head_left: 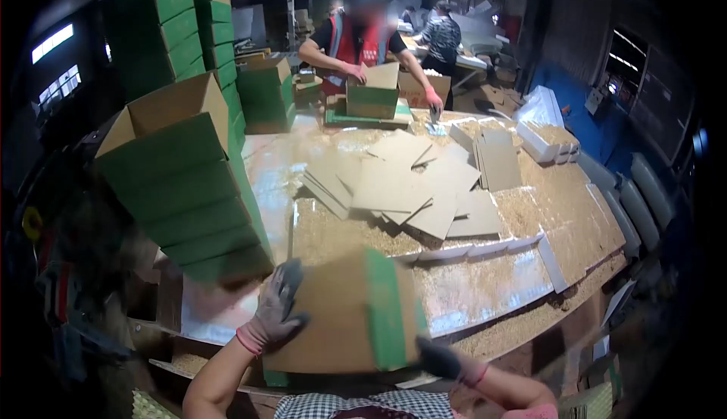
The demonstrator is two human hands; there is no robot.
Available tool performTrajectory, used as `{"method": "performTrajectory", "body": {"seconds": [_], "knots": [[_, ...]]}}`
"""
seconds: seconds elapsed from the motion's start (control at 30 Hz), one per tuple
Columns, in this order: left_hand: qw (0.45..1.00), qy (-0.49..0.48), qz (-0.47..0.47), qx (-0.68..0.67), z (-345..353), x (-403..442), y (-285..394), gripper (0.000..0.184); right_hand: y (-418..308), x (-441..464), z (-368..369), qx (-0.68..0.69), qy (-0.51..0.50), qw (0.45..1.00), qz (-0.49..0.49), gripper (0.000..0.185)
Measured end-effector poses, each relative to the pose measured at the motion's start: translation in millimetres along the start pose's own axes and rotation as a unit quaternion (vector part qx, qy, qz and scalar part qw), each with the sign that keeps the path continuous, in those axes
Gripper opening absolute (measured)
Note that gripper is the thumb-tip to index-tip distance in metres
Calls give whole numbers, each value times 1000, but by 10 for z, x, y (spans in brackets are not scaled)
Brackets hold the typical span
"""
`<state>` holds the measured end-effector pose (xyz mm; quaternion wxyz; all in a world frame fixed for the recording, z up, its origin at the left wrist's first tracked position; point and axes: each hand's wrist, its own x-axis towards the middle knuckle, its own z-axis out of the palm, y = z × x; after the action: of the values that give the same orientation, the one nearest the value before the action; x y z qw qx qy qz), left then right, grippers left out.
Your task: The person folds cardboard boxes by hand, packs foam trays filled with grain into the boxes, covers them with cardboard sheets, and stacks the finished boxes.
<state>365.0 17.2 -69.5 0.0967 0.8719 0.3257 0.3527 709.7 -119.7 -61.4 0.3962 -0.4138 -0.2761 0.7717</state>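
A brown cardboard box (333,317) with green bands lies in front of me at the near edge of the table, slightly blurred. My left hand (276,309), in a grey glove with a pink cuff, grips its left side, with the thumb over the top face and the fingers along the edge. At the lower right corner of the box is my right hand (443,360), gloved too, its dark fingers against the side and partly smeared. Between both hands the box is held. What lies beneath it is hidden.
Stacked green-and-brown boxes (182,184) rise at the left. Loose cardboard sheets (409,180) are piled mid-table, near white trays (485,286) of light brown granular material. Across the table, a person in a red vest (371,40) handles another box (372,93).
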Motion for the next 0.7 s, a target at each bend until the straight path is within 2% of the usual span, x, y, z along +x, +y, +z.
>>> {"method": "performTrajectory", "body": {"seconds": [0.03, 0.07, 0.1, 0.13, 0.17, 0.2, 0.23, 0.27, 0.3, 0.33, 0.4, 0.43, 0.47, 0.5, 0.53, 0.57, 0.6, 0.63, 0.67, 0.7], "knots": [[993, 53, -41, -100, 78, -103, 41, 78, -553, -159, 402, -54, 19, 998, -7, 66], [971, 102, -83, -201, 129, -162, 68, 72, -874, -184, 611, -165, 19, 985, -36, 62], [970, 90, -82, -210, 132, -161, 108, 72, -1191, -208, 818, -274, 26, 959, -65, 58], [950, 82, -139, -266, 103, -119, 176, 58, -1272, -170, 916, -437, 21, 897, -69, 54], [924, 74, -196, -319, 78, -66, 242, 45, -1128, -9, 1085, -577, -12, 799, -166, 50], [893, 62, -251, -369, 94, -14, 268, 34, -913, 252, 1288, -696, -45, 670, -254, 48], [932, 104, -215, -274, 240, -186, 131, 36, -725, 522, 1417, -736, -132, 643, -164, 51], [956, 150, -188, -168, 387, -355, -6, 38, -251, 750, 1378, -735, -149, 608, -262, 47], [981, 85, -161, -70, 389, -461, -109, 45, 114, 856, 1394, -734, -174, 592, -282, 51], [959, 84, -229, -145, 423, -503, -141, 51, 277, 895, 1351, -741, -216, 582, -256, 48], [880, 109, -339, -313, 381, -434, -52, 60, -36, 853, 1004, -581, -227, 740, -250, 55], [817, 138, -380, -410, 307, -323, 67, 63, -291, 879, 542, -559, -63, 788, -250, 47], [745, 174, -418, -491, 234, -215, 188, 65, -542, 905, 80, -480, 121, 833, -247, 41], [736, 176, -422, -499, 263, -178, 180, 67, -792, 930, -382, -371, 268, 851, -257, 38], [728, 177, -428, -505, 276, -143, 167, 68, -859, 1080, -1042, -358, 390, 787, -315, 44], [729, 170, -430, -505, 274, -101, 151, 68, -933, 1227, -1692, -333, 520, 698, -361, 50], [710, 153, -477, -495, 274, -50, 134, 70, -1008, 1373, -2334, -298, 630, 604, -387, 57], [689, 139, -523, -483, 292, -2, 125, 73, -1022, 1406, -2486, -307, 703, 601, -223, 57], [692, 140, -521, -480, 319, -34, 130, 73, -1038, 1436, -2634, -320, 734, 598, -42, 57], [723, 127, -529, -426, 346, -117, 147, 68, -862, 1710, -3135, -372, 730, 572, 44, 56]]}}
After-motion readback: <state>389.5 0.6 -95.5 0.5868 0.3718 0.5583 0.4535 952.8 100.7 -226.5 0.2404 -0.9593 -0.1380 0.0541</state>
